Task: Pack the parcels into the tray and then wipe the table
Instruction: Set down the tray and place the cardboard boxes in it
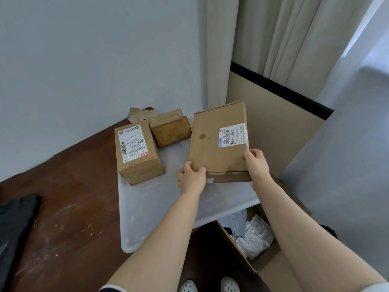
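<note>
A labelled box [136, 152] and a worn box [170, 131] are set on the tray [147, 218]; a flat parcel [214, 148] is gripped at its near corners by the left hand [191, 179] and right hand [256, 165] above the tray — the tabletop [69, 197] is not yet wiped

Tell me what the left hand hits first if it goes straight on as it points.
The flat box: the left hand already grips its near corner, and the line runs on across that box, though depth is unclear.
</note>
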